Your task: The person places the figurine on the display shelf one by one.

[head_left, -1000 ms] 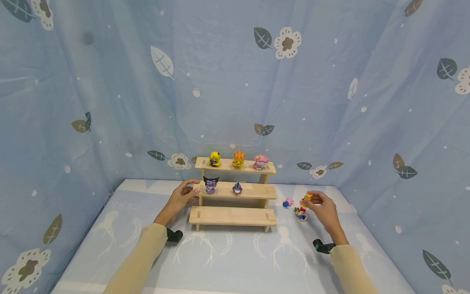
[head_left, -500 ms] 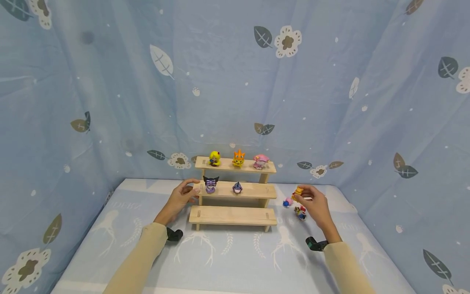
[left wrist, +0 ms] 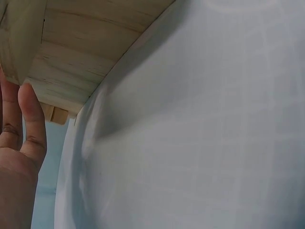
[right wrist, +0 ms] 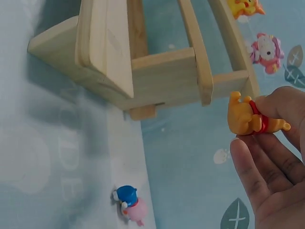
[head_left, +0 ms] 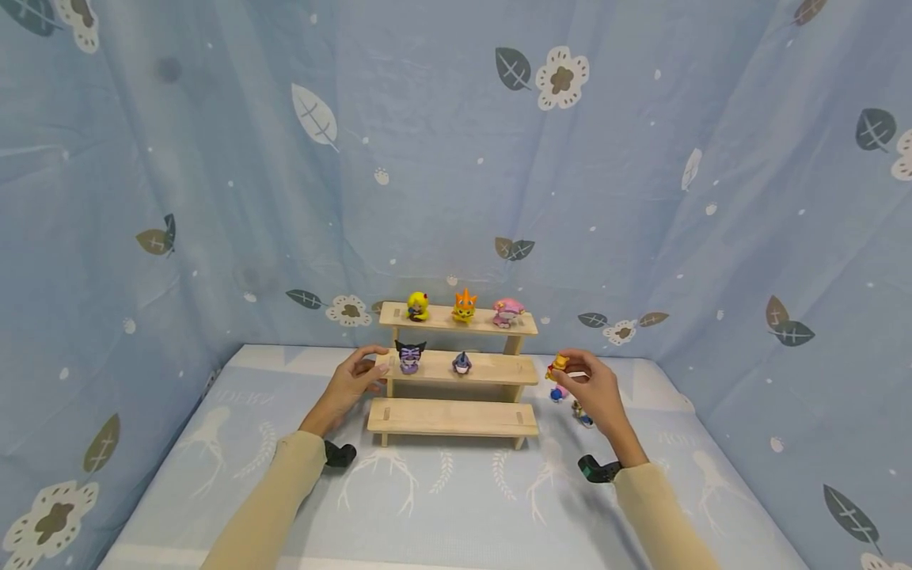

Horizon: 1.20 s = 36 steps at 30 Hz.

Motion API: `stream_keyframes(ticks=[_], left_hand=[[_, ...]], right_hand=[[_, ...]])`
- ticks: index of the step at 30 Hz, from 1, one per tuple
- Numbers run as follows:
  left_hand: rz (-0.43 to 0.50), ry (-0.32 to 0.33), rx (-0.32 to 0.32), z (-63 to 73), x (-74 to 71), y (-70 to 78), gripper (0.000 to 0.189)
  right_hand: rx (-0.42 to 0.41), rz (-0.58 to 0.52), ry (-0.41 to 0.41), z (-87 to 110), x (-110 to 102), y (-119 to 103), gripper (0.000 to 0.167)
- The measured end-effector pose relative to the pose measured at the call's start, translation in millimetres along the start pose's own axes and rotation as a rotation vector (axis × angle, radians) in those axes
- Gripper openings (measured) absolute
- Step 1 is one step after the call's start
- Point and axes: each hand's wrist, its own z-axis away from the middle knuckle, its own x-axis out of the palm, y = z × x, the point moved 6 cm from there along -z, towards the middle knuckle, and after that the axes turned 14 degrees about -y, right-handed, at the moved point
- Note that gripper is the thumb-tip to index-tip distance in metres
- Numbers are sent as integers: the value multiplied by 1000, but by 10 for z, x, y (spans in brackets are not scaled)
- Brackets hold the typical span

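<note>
Here, yellow figurine (right wrist: 242, 118) pinched in right hand (head_left: 593, 388), right of wooden stand (head_left: 449, 416); left hand (head_left: 352, 385) grips stand's left end.

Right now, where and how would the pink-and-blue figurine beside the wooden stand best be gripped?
Probably pinch the pink-and-blue figurine across the middle, where blue meets pink, from above: it appears to lie on its side on the table, and the wooden stand is to its left.

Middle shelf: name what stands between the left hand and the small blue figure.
In the head view, a purple and black figure stands on the middle shelf, between left hand and small blue figure.
</note>
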Motion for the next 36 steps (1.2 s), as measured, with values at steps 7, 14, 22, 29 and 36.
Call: stream_keyframes(ticks=[7,14,22,29,36], left_hand=[[-3,6,-1,-2,-7,-9,51],[-5,5,1,-4,-9,-10,51],[-5,3,5,-2,-9,-20,51],[-11,6,-4,-18,-9,-30,51],[-5,-2,-21,-23,-7,-32,52]], right_hand=[[-60,-22,2,-51,80,-103,40],[-82,-20,-14,-98,197,-177,37],[-156,-17,-20,-184,329,-251,33],[-225,-16,-40,-258,452,-337,34],[-249,-8,-69,-315,565,-374,33]])
